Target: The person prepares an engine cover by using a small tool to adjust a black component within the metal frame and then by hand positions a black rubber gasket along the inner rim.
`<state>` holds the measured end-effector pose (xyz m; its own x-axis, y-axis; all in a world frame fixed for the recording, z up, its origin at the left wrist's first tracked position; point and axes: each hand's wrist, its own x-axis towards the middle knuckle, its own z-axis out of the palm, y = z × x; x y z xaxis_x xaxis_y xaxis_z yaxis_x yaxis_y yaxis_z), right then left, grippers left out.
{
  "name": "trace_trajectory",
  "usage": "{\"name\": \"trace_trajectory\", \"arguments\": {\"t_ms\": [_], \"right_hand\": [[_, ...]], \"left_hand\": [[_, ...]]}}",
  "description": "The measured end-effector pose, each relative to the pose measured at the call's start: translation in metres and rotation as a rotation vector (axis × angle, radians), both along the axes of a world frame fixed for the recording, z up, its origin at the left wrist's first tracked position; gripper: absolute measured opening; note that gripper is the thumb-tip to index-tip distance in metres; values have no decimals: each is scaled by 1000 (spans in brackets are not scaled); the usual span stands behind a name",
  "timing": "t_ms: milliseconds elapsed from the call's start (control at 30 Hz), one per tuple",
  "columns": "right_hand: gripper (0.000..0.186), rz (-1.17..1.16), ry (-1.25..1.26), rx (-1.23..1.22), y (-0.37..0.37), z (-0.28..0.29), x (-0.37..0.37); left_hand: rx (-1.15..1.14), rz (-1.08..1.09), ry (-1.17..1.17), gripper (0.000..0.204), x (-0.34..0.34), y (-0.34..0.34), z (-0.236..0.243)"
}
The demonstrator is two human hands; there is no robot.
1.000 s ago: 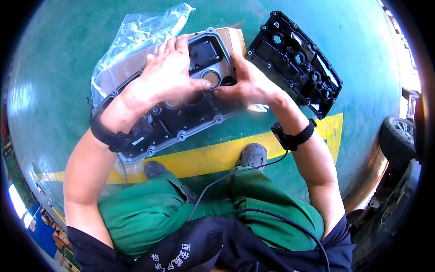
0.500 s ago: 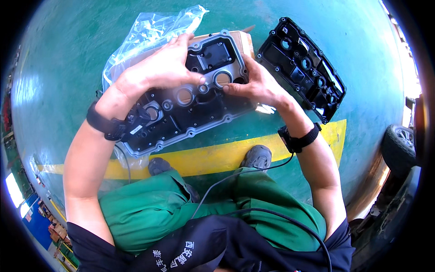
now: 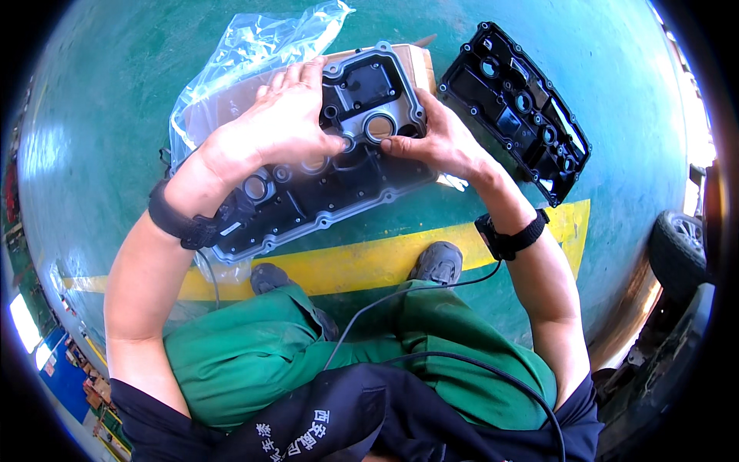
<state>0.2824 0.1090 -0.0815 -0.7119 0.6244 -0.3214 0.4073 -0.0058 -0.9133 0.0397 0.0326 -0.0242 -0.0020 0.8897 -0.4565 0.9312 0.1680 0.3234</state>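
Both hands (image 3: 285, 123) (image 3: 446, 142) touch the black cover (image 3: 327, 196), thumbs (image 3: 406, 147) inward.

black casing (image 3: 339, 183) edged in grey, black cover (image 3: 504, 119) toward two o'clock, green floor (image 3: 623, 115), yellow stripe (image 3: 362, 257), green trousers (image 3: 246, 350)

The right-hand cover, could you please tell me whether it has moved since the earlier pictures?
No: judged against the yellow stripe, the right-hand cover shows no shift, its near end beside the stripe's right end throughout.
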Motion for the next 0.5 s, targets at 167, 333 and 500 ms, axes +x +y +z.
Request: {"name": "trace_trajectory", "arguments": {"t_ms": [167, 333, 500], "right_hand": [[94, -2, 26, 16, 0, -4, 1], [94, -14, 10, -25, 0, -2, 0], [91, -6, -5, -2, -2, 0, 0]], "left_hand": [[-7, 31, -137, 116, -12, 7, 4], [50, 20, -54, 118, 4, 3, 11], [95, 12, 29, 115, 13, -3, 3]]}}
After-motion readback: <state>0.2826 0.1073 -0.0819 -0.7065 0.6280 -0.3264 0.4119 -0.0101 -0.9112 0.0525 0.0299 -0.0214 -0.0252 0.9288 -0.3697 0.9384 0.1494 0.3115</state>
